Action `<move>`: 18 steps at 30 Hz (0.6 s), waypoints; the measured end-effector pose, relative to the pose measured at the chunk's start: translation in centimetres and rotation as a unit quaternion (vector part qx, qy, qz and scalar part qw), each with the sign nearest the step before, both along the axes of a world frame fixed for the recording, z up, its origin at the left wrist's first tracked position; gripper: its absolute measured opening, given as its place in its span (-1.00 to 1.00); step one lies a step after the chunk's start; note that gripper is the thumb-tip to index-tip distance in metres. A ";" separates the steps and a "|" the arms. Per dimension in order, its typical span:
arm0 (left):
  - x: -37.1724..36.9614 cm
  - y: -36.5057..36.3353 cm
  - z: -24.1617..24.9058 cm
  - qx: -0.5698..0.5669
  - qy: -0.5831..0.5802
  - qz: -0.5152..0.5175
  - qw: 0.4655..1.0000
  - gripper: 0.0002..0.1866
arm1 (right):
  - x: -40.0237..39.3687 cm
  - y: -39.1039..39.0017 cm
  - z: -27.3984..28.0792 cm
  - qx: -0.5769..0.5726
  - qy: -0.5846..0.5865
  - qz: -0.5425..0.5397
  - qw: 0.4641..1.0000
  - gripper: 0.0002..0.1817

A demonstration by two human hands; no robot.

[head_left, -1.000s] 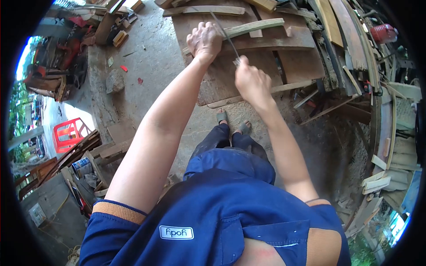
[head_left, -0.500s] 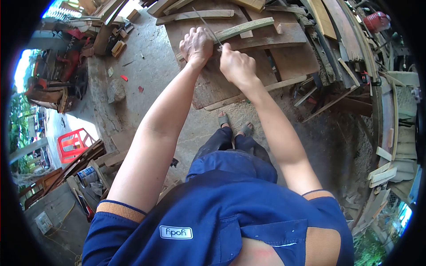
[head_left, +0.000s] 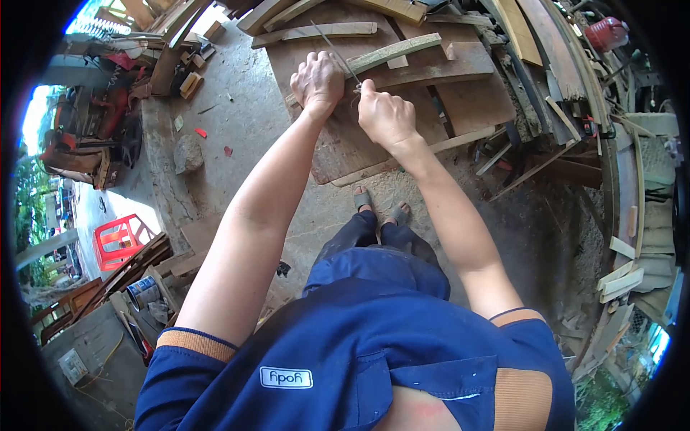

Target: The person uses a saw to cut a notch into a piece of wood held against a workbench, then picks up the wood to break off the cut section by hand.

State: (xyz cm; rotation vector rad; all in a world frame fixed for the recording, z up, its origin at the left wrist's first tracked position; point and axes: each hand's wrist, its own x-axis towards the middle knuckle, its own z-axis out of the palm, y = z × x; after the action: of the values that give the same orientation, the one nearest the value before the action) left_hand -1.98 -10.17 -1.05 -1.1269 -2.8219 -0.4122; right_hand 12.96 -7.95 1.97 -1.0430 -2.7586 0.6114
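Observation:
My left hand is closed on a narrow wooden strip, pressing it against the wooden work surface. My right hand is wrapped around the handle of a saw, and the handle is mostly hidden by the fingers. The saw's thin blade shows nearly edge-on and slants away to the upper left. It crosses the strip just right of my left hand's knuckles. Beneath the strip lies a wider curved board.
Another curved wooden piece rests on the far part of the work surface. Long planks are stacked at the right. A red plastic chair stands at the left, and a stone sits on the concrete floor.
My right hand and the saw have drawn back slightly toward me. The left hand keeps its hold on the wooden strip.

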 end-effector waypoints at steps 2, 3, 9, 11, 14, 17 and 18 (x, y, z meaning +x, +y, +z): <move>0.0 -0.1 -0.1 -0.006 0.001 0.003 1.000 -0.62 | 1.7 -1.0 0.0 -0.007 0.001 -0.001 1.000 -0.82; 0.1 0.0 -0.1 -0.004 0.001 0.004 1.000 -0.62 | 2.9 -1.6 0.3 -0.011 0.002 0.000 1.000 -0.82; 0.0 -0.3 0.0 0.005 0.012 -0.008 1.000 -0.61 | 3.8 -1.5 0.9 -0.013 -0.020 0.000 1.000 -0.87; -0.1 -0.1 0.1 -0.001 0.009 -0.010 1.000 -0.61 | 1.0 -0.1 0.1 0.010 0.014 0.005 1.000 -0.87; 0.0 -0.2 -0.1 -0.009 0.002 -0.003 1.000 -0.60 | -0.3 0.1 -0.2 0.026 0.005 -0.005 1.000 -0.85; -0.1 0.0 -0.2 0.009 0.004 0.001 1.000 -0.63 | 3.8 -1.8 0.8 0.005 -0.004 0.002 1.000 -0.84; 0.1 0.0 0.0 0.014 0.002 -0.001 1.000 -0.62 | 5.4 -2.5 1.2 -0.012 -0.039 -0.003 0.999 -0.84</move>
State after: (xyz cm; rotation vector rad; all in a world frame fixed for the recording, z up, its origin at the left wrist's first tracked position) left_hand -1.90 -10.19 -1.05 -1.1230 -2.8029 -0.4484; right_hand 18.36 -10.41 3.17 -1.1020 -2.8213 0.6175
